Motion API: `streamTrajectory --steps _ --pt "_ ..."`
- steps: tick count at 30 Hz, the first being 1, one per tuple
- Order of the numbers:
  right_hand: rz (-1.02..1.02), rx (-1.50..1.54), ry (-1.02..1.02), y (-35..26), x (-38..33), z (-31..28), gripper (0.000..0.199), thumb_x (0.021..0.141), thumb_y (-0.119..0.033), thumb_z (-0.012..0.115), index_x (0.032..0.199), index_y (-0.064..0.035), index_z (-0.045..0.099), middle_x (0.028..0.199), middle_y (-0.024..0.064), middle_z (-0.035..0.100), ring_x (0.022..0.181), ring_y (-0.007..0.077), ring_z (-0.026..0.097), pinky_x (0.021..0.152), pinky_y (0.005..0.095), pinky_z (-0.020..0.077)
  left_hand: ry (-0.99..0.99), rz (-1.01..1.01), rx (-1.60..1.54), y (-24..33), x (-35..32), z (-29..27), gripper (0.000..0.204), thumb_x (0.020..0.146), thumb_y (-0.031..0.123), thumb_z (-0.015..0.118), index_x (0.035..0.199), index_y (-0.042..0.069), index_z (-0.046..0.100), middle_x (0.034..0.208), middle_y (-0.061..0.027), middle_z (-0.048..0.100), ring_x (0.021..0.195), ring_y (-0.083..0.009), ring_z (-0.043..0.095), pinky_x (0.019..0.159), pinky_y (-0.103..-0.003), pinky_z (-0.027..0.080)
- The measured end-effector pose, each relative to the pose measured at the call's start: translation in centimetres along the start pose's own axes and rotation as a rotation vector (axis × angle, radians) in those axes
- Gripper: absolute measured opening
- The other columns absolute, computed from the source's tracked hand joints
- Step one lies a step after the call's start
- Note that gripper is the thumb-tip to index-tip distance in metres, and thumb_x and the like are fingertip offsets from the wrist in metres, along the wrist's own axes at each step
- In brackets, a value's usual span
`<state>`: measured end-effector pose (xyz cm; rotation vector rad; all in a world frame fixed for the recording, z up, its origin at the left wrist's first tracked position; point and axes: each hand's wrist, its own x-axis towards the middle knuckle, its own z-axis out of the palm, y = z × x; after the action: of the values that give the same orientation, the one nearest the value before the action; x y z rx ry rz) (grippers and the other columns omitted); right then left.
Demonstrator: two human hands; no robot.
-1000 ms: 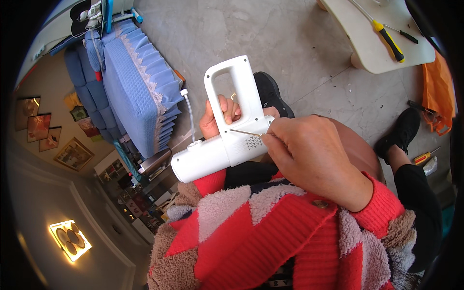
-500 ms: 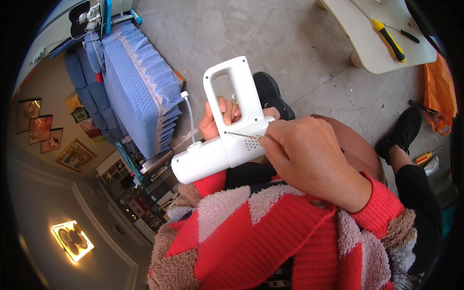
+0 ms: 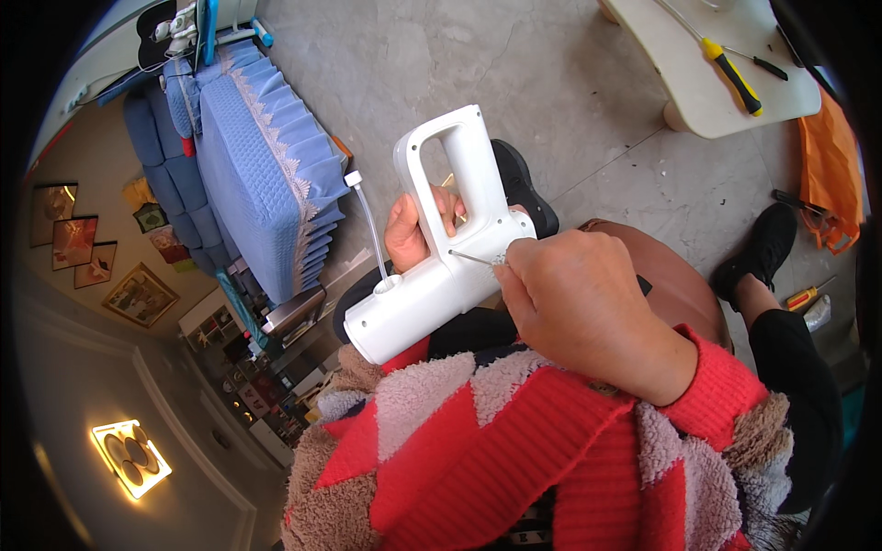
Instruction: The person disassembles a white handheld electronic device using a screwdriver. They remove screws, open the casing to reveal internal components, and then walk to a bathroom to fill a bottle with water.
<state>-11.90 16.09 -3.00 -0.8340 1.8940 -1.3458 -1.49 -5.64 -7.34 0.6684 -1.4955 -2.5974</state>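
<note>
A white plastic handheld device (image 3: 404, 314), like a spray gun, lies tilted over my lap, its loop handle pointing up and away. From a round opening in its barrel rises a clear tube (image 3: 371, 220) with a white cap. Behind the loop, my left hand (image 3: 413, 230) grips the device with bent fingers, partly hidden by the handle. Closed in a pinch, my right hand (image 3: 588, 308) holds a thin screwdriver (image 3: 471, 258); its metal shaft shows and the rest is inside the hand. The shaft's tip is at a small screw hole near the handle's base.
A white table (image 3: 772, 92) at the far right bears a yellow-and-black screwdriver (image 3: 732, 75) and a smaller black-handled screwdriver (image 3: 770, 67). Below it hangs an orange bag (image 3: 827, 170). Another yellow screwdriver (image 3: 805, 296) is on the floor. A blue-covered couch (image 3: 248, 165) stands left, a brown stool (image 3: 675, 275) beside me.
The device has shifted slightly right and turned, with its barrel end lower and a screw hole showing there. Both hands moved with it, and the screwdriver tip stays at the hole.
</note>
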Motion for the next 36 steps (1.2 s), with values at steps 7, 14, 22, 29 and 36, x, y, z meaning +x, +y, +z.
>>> streamTrajectory --steps 7,14,22,29,36 --pt "0.016 -0.023 -0.022 -0.7 -0.2 -0.1 0.013 0.071 -0.007 0.064 0.062 0.0018 0.066 0.059 0.0220 0.062 0.054 0.0353 0.065 0.052 0.0425 0.0526 0.051 0.043 0.124 0.4 -0.5 1.2 0.047 0.099 0.043 0.048 0.080 0.001 0.056 0.061 -0.0077 0.052 0.069 -0.0181 0.053 0.076 -0.035 0.047" --pt "0.111 0.043 -0.029 -0.9 -0.8 0.6 0.027 0.087 -0.017 0.063 0.066 0.0004 0.063 0.060 0.0207 0.059 0.056 0.0364 0.061 0.055 0.0447 0.0476 -0.001 0.096 0.020 0.2 -0.8 0.2 0.044 0.096 0.040 0.055 0.091 -0.004 0.061 0.071 -0.0132 0.063 0.084 -0.0219 0.062 0.072 -0.034 0.055" --pt "0.454 0.645 -0.159 -0.6 -0.3 1.0 0.037 0.096 -0.022 0.052 0.067 -0.0008 0.060 0.053 0.0039 0.050 0.041 0.0160 0.039 0.043 0.0323 0.0324 0.027 0.174 0.220 1.3 -1.1 0.6 0.045 0.096 0.040 0.054 0.088 -0.004 0.061 0.071 -0.0124 0.059 0.070 -0.0189 0.057 0.077 -0.034 0.045" --pt "0.836 1.020 -0.277 -2.3 -0.9 0.4 0.032 0.099 -0.024 0.049 0.073 -0.0070 0.055 0.053 -0.0065 0.032 0.044 0.0054 0.020 0.041 0.0249 0.0159 0.090 0.159 0.194 1.8 -1.6 1.5 0.045 0.097 0.040 0.053 0.088 -0.004 0.060 0.067 -0.0128 0.058 0.075 -0.0203 0.055 0.083 -0.036 0.042" --pt "0.454 0.468 -0.242 -2.4 -1.3 0.8 0.036 0.093 -0.023 0.051 0.070 0.0028 0.062 0.062 0.0178 0.058 0.061 0.0293 0.059 0.065 0.0408 0.0463 0.061 0.063 0.134 2.1 -2.4 1.4 0.045 0.097 0.041 0.054 0.089 -0.003 0.059 0.071 -0.0132 0.061 0.082 -0.0213 0.056 0.079 -0.033 0.045"
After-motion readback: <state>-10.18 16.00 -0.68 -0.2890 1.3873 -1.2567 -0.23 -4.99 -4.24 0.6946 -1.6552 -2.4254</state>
